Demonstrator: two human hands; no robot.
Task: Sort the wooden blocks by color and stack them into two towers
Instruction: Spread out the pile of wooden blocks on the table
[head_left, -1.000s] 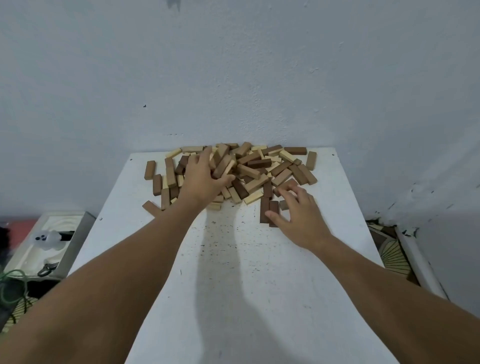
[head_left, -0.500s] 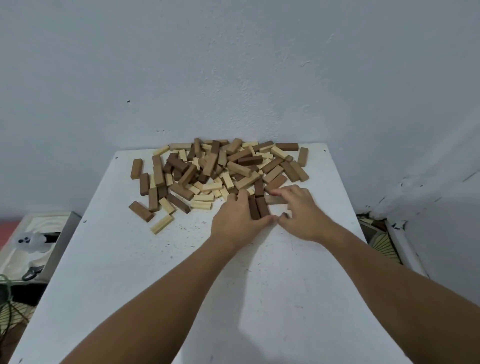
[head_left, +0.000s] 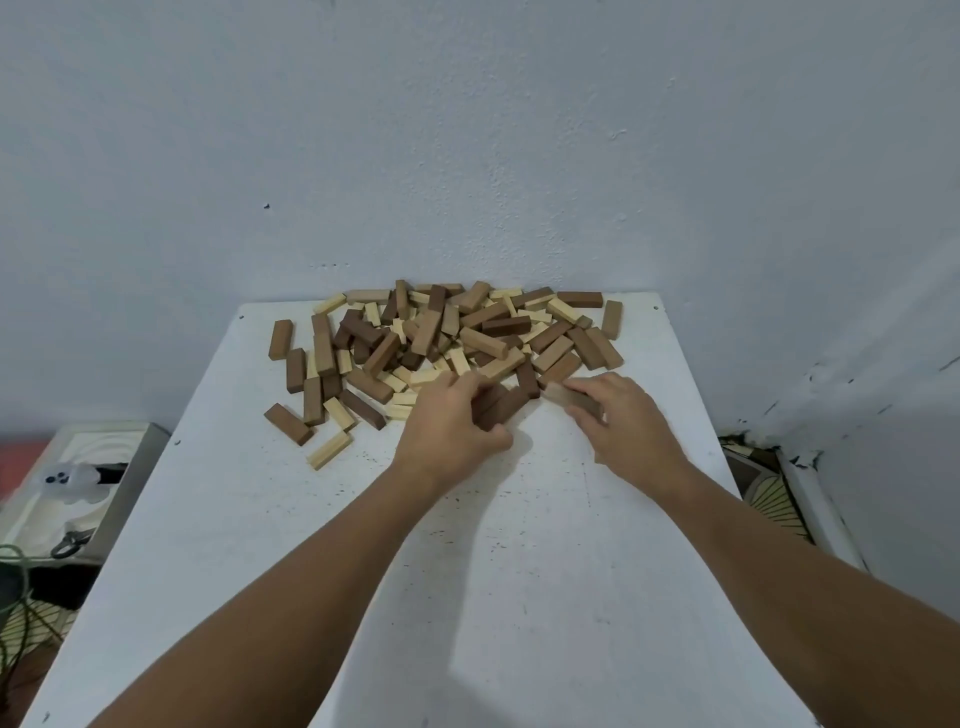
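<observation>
Wooden blocks (head_left: 441, 338) in dark brown, mid brown and pale cream lie in a loose, unsorted heap at the far end of a white table (head_left: 519, 597), close against a pale blue-grey wall (head_left: 467, 130). A few strays sit apart on the heap's left side: a dark block (head_left: 288, 424) lying at an angle and, just nearer the camera, a cream block (head_left: 329, 451). No tower stands anywhere on the table.

From the head view, both forearms reach in over the tabletop. The left hand (head_left: 451, 421) has its fingers curled round a small bundle of dark brown blocks (head_left: 501, 408) at the near edge of the heap, thumb below and fingers over the top. The right hand (head_left: 623, 415) is just to the right of it, apart from the left, its fingertips pinching one mid-brown block (head_left: 569, 396) that is blurred; whether that block is lifted or touching the table cannot be told.

Left of the table, lower down, sits a white tray-like box (head_left: 83, 483) with a small white figure (head_left: 70, 480) in it. On the right, by the wall, a patterned object (head_left: 769, 493) shows partly.
</observation>
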